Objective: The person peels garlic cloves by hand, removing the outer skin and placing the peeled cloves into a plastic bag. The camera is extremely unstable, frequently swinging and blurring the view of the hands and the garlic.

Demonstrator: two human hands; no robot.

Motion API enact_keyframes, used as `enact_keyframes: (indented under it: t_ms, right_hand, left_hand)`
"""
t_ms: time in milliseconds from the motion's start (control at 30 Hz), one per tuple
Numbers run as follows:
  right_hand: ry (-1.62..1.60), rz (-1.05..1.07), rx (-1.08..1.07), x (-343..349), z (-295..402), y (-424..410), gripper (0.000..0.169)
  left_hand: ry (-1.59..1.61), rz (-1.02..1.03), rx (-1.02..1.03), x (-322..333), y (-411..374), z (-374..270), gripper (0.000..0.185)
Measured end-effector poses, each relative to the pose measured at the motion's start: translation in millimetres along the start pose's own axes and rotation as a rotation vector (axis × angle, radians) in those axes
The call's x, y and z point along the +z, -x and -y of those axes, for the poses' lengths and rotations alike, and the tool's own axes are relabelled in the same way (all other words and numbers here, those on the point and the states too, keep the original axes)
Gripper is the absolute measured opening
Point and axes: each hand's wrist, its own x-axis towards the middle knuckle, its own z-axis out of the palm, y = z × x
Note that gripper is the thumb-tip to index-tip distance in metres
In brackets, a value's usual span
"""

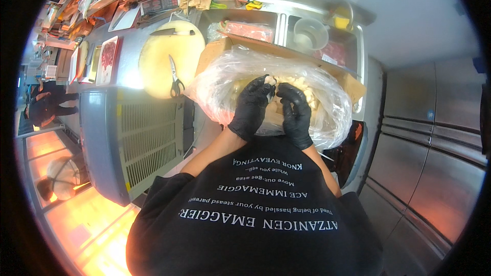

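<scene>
My left hand [249, 109], in a black glove, pinches a small pale piece of food [270, 81] between thumb and fingertips. Close beside it is my right hand [295, 109], gloved the same way, its fingers curled and its fingertips near that piece. Whether it grips anything is hidden. Both hands are over a clear plastic bag [330, 73] that lines an open cardboard box [215, 50]. More pale food pieces [301, 83] lie inside the bag, partly covered by my hands. Their exact kind is unclear.
A round cutting board [155, 61] to the left bears scissors [174, 76] and a knife [172, 32]. Behind the box, a double sink [282, 30] holds packed meat [249, 30] and a plastic tub [310, 33]. Steel cabinets [410, 96] stand right; two people [50, 101] are far left.
</scene>
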Motion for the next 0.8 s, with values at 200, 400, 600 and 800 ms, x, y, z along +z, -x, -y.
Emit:
enact_keyframes:
  t_ms: [200,400,600,800]
  right_hand:
    - [-0.017,0.042,0.183,0,1,-9,0.028]
    - [-0.254,-0.025,0.429,-1,-4,-8,0.020]
    - [-0.207,-0.037,0.429,2,-9,-6,0.021]
    - [-0.138,-0.050,0.252,5,-23,0,0.029]
  left_hand:
    - [-0.385,-0.021,0.144,9,9,-6,0.021]
    - [-0.723,-0.017,0.349,-7,9,9,0.020]
    - [-0.848,-0.069,0.426,0,14,13,0.017]
    - [-0.615,0.006,0.290,7,14,1,0.015]
